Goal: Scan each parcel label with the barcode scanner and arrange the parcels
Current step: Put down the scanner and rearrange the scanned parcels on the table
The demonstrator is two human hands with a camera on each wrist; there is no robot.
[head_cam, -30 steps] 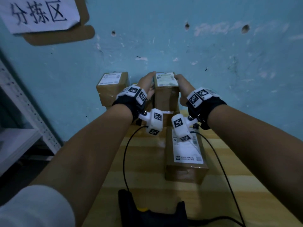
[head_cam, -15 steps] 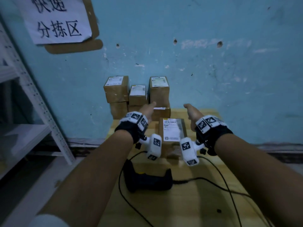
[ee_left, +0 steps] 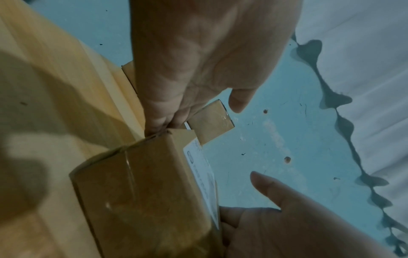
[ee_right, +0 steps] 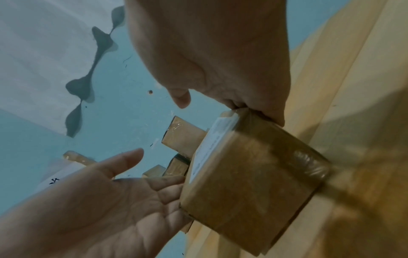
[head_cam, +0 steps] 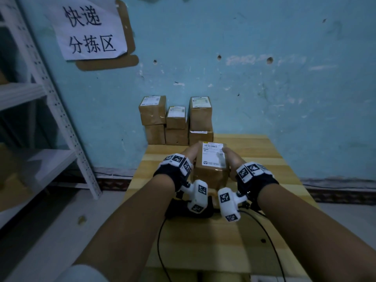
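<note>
A brown parcel [head_cam: 211, 174] with a white label on top is held between both hands over the wooden table [head_cam: 264, 159]. My left hand [head_cam: 190, 155] grips its left side and my right hand [head_cam: 228, 157] its right side. In the left wrist view my left fingers [ee_left: 156, 120] curl at the far edge of the parcel [ee_left: 143, 192], thumb free. In the right wrist view my right fingers [ee_right: 264, 111] curl on a corner of the parcel [ee_right: 253, 183]. The black barcode scanner [head_cam: 175, 208] lies on the table under my wrists, mostly hidden.
Several labelled parcels [head_cam: 177, 121] are stacked two high against the blue wall at the table's far edge. A white metal shelf [head_cam: 50, 98] stands to the left. The scanner cable [head_cam: 160, 241] trails over the front of the table. A paper sign [head_cam: 89, 29] hangs on the wall.
Both hands let go of the parcel on the back stack, drew back toward me and took hold of the nearer parcel. The head view pulled back and up.
</note>
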